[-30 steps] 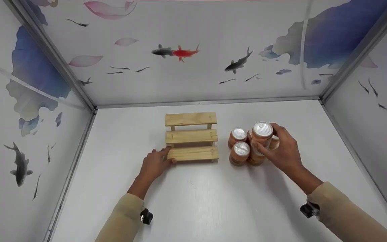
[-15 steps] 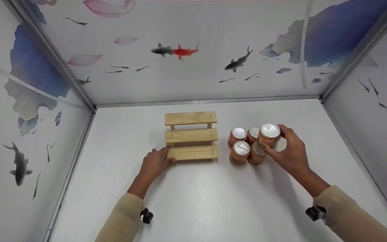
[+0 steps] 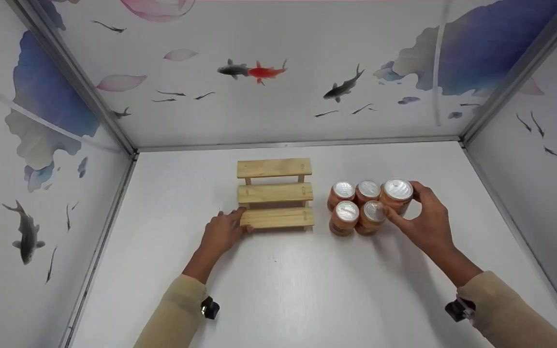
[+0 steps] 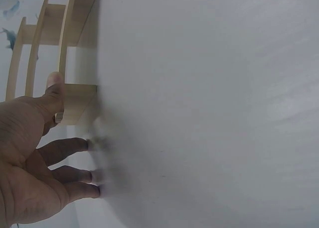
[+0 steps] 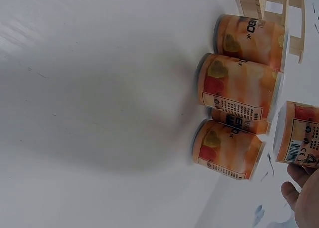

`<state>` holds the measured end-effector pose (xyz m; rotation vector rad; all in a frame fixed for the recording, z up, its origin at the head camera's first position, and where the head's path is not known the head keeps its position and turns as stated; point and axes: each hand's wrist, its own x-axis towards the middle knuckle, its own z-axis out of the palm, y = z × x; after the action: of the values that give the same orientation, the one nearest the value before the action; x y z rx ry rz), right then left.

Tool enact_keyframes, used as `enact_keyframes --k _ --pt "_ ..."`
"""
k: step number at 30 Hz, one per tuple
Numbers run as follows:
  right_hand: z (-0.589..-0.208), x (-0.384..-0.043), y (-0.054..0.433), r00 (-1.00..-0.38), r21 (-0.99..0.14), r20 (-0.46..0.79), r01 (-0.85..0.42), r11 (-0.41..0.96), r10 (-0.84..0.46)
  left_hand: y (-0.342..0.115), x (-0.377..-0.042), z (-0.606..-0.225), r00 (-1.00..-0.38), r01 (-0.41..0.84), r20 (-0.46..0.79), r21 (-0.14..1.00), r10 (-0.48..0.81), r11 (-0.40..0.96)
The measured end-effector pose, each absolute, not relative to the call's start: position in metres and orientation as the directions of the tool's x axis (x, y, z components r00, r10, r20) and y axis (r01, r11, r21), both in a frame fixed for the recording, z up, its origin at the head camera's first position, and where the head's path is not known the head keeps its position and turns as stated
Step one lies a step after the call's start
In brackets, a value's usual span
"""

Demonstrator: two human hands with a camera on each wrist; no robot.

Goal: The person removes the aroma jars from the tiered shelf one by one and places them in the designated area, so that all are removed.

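Note:
At its left end, my left hand (image 3: pixel 220 233) holds a small three-tier wooden step rack (image 3: pixel 276 218). The left wrist view shows the thumb (image 4: pixel 54 86) on the edge of the lowest board and the other fingers spread beside the rack. My right hand (image 3: pixel 431 217) grips an orange-labelled can (image 3: pixel 397 193) with a silver lid. In the right wrist view the held can (image 5: pixel 300 133) is raised off the table, beside the standing cans. Several matching cans (image 3: pixel 345 220) stand upright in a close group between the rack and that hand.
A white table (image 3: pixel 278 290) lies under everything. Printed panels (image 3: pixel 278 111) with fish and petals enclose it at the back and both sides, with metal strips along the edges. The rack stands left of the can group.
My right hand has moved to the right with the can, away from above the group, so the cans under it now show. My left hand stays at the rack.

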<state>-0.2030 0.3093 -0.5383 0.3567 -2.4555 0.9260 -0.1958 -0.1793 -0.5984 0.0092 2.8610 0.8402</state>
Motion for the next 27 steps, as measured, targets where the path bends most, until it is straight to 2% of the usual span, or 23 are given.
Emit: enact_keyframes --k 18,27 --pt "-0.543 -0.196 0.324 -0.857 -0.596 0.514 -0.357 0.719 0.001 -0.180 -0.196 -0.600 -0.990 0.000 -0.120 0.526 0.074 0.850" --pt "-0.548 -0.194 0.331 -0.883 -0.641 0.467 -0.305 0.705 0.043 -0.181 -0.196 -0.601 -0.990 0.001 -0.122 0.526 0.077 0.851"
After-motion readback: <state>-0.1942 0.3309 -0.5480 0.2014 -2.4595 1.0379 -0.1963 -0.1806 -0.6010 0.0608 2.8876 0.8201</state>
